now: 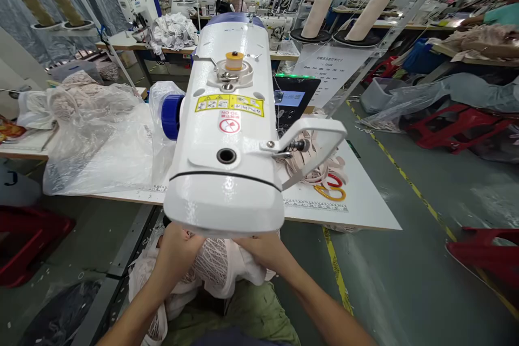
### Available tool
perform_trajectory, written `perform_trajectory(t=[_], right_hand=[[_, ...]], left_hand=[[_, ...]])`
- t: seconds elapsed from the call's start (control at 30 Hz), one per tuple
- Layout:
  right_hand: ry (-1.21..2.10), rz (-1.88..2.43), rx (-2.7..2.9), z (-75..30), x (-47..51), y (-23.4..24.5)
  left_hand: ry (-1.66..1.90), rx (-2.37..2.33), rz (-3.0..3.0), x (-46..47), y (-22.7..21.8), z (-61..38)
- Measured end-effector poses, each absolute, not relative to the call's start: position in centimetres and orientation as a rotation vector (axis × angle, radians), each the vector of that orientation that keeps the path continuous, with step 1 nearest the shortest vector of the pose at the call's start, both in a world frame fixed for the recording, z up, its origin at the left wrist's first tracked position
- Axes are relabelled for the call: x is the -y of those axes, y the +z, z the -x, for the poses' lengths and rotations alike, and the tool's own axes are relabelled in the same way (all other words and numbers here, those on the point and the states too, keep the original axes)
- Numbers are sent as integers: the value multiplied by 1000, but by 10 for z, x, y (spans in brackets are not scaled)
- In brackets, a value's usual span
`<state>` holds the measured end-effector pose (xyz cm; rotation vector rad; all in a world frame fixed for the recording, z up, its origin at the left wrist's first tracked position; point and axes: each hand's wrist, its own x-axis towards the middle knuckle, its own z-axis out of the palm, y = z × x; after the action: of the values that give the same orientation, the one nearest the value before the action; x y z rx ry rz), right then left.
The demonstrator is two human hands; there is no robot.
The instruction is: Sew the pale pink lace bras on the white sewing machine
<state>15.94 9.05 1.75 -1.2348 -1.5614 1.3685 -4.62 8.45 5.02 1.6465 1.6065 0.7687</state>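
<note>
A white sewing machine [227,146] with a blue handwheel [172,117] fills the middle of the view. Just under the front of its head, my left hand [178,248] is closed on a pale lace garment [213,265]. My right hand [261,250] touches the same garment on the other side, its fingers mostly hidden by the machine head. The cloth hangs in folds between my hands and down over my lap. The needle area is hidden behind the head.
Clear plastic bags [105,140] lie on the table at left. At right are a heap of pale strips [312,165], orange-and-red-handled scissors [330,192], a control panel [294,98] and thread cones [320,11]. Red stools [454,124] stand on the floor.
</note>
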Motion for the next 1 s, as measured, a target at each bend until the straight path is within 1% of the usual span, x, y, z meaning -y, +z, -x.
perform_trajectory(t=[0.2, 0.47, 0.7, 0.87, 1.0], right_hand=[[1409, 1233, 1584, -163, -101, 20], [1407, 1189, 1568, -164, -105, 21], [1416, 1210, 1520, -168, -95, 3], [1436, 1234, 1497, -175, -91, -10], [1467, 1240, 1477, -181, -86, -15]], left_hand=[[886, -1569, -1713, -98, 51, 48], [856, -1609, -1789, -98, 36, 60], [868, -1621, -1720, -98, 29, 70], [954, -1751, -1528, -74, 4, 75], [1083, -1657, -1433, -37, -37, 75]])
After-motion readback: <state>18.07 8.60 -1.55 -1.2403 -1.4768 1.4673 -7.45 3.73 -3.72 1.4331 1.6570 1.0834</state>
